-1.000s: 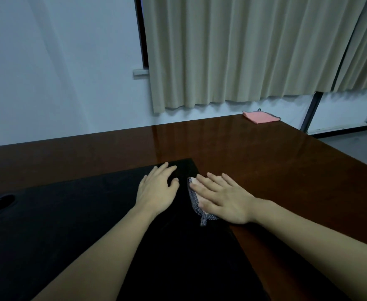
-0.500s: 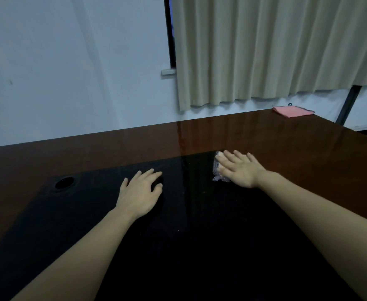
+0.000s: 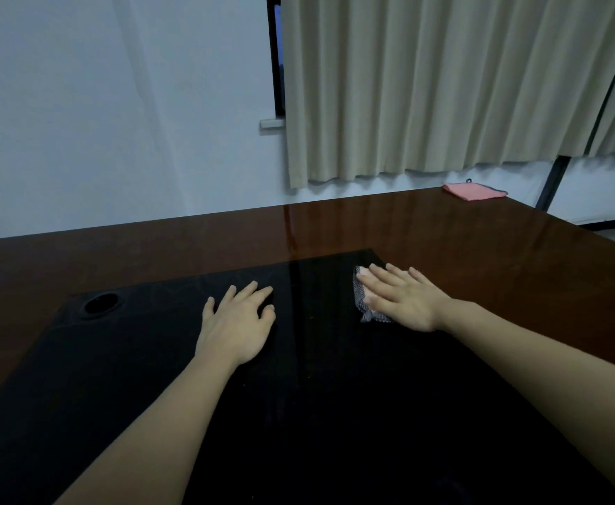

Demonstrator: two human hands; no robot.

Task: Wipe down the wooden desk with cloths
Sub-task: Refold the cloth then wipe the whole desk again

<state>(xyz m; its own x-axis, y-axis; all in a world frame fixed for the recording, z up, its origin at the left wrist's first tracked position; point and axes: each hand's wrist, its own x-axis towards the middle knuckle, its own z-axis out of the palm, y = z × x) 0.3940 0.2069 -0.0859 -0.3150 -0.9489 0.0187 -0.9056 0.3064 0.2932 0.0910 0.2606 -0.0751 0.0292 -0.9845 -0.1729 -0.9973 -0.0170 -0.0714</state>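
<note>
The wooden desk [image 3: 481, 256] is glossy reddish-brown with a large black panel [image 3: 335, 413] set into its top. My right hand [image 3: 400, 298] lies flat, fingers spread, pressing a small grey patterned cloth [image 3: 360, 295] near the panel's far right corner; only the cloth's left edge shows past my fingers. My left hand [image 3: 238, 326] rests palm down on the black panel to the left, a hand's width apart from the right. Whether anything lies under it I cannot tell. A folded pink cloth [image 3: 471, 191] sits on the desk's far right corner.
A round cable hole [image 3: 101, 304] opens in the panel's far left corner. The desk's far edge meets a pale wall [image 3: 116, 122], with a beige curtain [image 3: 444, 85] hanging above it. The desk's right edge drops to the floor.
My hands were side by side and have drawn apart. The right hand has slid the grey cloth away from me toward the panel's far corner, while the left stayed further left.
</note>
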